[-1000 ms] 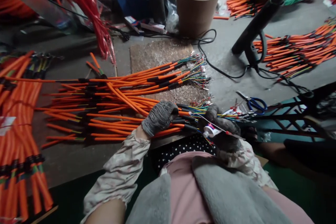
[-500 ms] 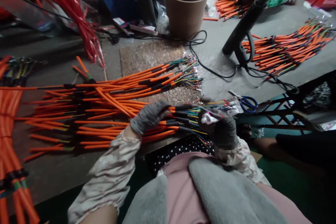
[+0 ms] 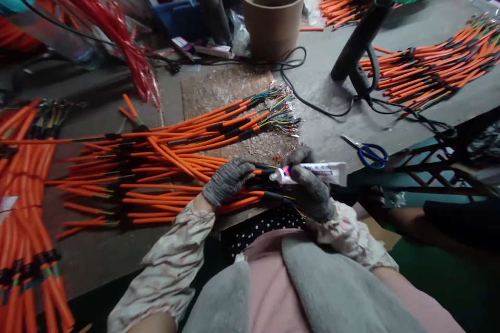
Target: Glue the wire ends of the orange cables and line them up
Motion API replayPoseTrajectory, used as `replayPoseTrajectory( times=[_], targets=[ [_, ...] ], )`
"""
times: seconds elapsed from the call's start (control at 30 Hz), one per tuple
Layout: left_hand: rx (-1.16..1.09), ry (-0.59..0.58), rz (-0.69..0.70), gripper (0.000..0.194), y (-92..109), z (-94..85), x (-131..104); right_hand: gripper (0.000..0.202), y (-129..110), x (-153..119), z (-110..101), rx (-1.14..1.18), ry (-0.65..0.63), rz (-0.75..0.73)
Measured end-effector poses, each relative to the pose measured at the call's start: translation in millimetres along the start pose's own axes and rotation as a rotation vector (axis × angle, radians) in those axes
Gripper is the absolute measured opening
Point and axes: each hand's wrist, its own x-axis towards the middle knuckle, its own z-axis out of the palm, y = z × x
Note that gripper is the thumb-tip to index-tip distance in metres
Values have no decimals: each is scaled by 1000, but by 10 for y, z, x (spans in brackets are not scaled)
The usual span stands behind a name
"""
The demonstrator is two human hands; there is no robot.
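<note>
My left hand (image 3: 228,181), in a grey glove, is closed around an orange cable (image 3: 259,171) near its black-sleeved end. My right hand (image 3: 314,192), gloved too, grips a white squeeze tube (image 3: 323,173) with red and blue print. The tube lies sideways, its nozzle pointing left at the black sleeve of the cable; whether they touch I cannot tell. Below my left hand lie more orange cables (image 3: 156,208), side by side. Another fanned bunch of cables (image 3: 234,109), with thin coloured wires at the ends, rests on a worn board (image 3: 219,80).
Blue-handled scissors (image 3: 373,156) lie right of the tube. A black heat gun (image 3: 363,41) stands behind them, its cord looping left. At the back is a brown pot (image 3: 273,26). More cable bundles lie left (image 3: 27,182) and right (image 3: 437,65).
My right hand has moved left and turned the tube, bringing its nozzle to the cable end. My left hand stays on the cable. The view has shifted slightly.
</note>
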Motion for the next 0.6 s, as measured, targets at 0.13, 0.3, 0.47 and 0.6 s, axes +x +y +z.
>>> replayPoseTrajectory(
  times=[0.13,0.3,0.47,0.6],
  targets=[
    [-117,-28,-12,26,-29,-237,-37,37,224,397,-43,136,212,94],
    [200,-78,-322,36,-9,-354,721,36,354,469,-167,157,245,103],
    [475,-136,-511,35,29,-147,1422,35,336,380,-182,109,188,77],
    [537,-105,-461,38,0,-65,1422,38,316,366,-169,124,207,74]
  ],
)
